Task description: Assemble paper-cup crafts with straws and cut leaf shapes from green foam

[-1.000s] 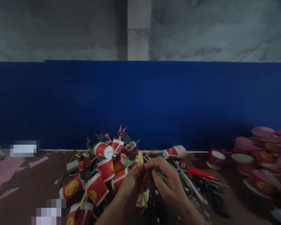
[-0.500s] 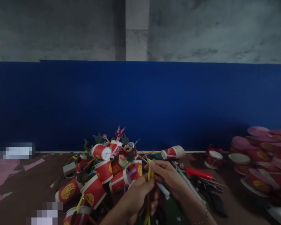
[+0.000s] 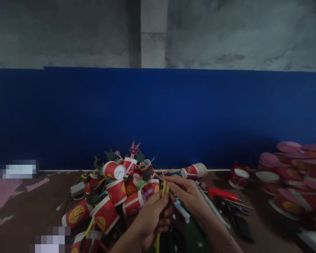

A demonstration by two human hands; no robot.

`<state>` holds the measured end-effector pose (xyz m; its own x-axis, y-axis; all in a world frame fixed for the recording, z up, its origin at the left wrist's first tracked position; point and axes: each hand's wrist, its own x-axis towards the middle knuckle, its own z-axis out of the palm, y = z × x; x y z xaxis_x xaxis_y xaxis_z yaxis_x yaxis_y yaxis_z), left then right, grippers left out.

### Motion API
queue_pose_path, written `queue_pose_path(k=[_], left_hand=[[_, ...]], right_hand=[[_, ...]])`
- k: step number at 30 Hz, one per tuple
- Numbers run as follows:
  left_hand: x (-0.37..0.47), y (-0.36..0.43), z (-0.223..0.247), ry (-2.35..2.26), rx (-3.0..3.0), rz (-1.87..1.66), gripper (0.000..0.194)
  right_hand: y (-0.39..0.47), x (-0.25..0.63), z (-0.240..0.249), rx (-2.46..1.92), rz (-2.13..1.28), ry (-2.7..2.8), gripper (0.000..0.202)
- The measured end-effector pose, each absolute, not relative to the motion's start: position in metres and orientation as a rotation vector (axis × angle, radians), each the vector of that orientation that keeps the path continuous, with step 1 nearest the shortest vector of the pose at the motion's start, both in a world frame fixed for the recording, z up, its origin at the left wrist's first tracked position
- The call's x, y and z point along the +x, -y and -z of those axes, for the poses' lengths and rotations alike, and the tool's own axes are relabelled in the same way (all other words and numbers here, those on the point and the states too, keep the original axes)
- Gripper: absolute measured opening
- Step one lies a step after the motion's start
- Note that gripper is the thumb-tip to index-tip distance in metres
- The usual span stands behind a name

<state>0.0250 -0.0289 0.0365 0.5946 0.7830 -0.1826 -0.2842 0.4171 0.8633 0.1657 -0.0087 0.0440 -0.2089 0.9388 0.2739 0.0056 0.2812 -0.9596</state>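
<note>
Yellow straws [image 3: 164, 189] stand upright between my hands at the lower middle, their tops showing above the fingers and their lower ends below. My left hand [image 3: 156, 214] is closed around them, thumb on the near side. The fingertips of my right hand [image 3: 185, 195] are at the top of the straws, fingers bent and close together; whether they pinch the straws is hard to make out. Left of the hands is a heap of red paper cups [image 3: 116, 192] with coloured straws and dark cut-out shapes. One straw carries a rabbit cut-out [image 3: 133, 149].
Stacked cups [image 3: 195, 171] lie near the wall. Right of my hands are a red-handled tool [image 3: 223, 194], a black-handled tool [image 3: 241, 221] and a pile of red cups with pink discs [image 3: 292, 172]. Pink paper [image 3: 5, 196] and a white adapter [image 3: 78, 189] are at left.
Both hands have shifted slightly left with the yellow straws. The straws lean a little more, and my right fingers have moved over their tops.
</note>
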Motion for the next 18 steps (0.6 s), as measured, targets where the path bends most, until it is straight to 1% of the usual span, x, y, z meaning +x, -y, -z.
queue_pose_path(k=[3,8,13,18], left_hand=[[0.0255,0.0288,-0.0340,-0.628,0.923,-0.739,0.043],[0.0257,0.0276,-0.0334,-0.643,0.937,-0.718,0.044],[0.0276,0.0282,-0.0355,-0.673,0.955,-0.780,0.047],[0.0271,0.0307,-0.0370,-0.685,0.959,-0.801,0.044]], right_hand=[[0.0085,0.1655,-0.0429,-0.931,-1.147,1.469,0.030],[0.0093,0.1630,-0.0430,-0.934,-1.131,1.415,0.023],[0.0109,0.1607,-0.0464,-0.956,-1.193,1.380,0.032],[0.0124,0.1624,-0.0468,-1.006,-1.073,1.517,0.031]])
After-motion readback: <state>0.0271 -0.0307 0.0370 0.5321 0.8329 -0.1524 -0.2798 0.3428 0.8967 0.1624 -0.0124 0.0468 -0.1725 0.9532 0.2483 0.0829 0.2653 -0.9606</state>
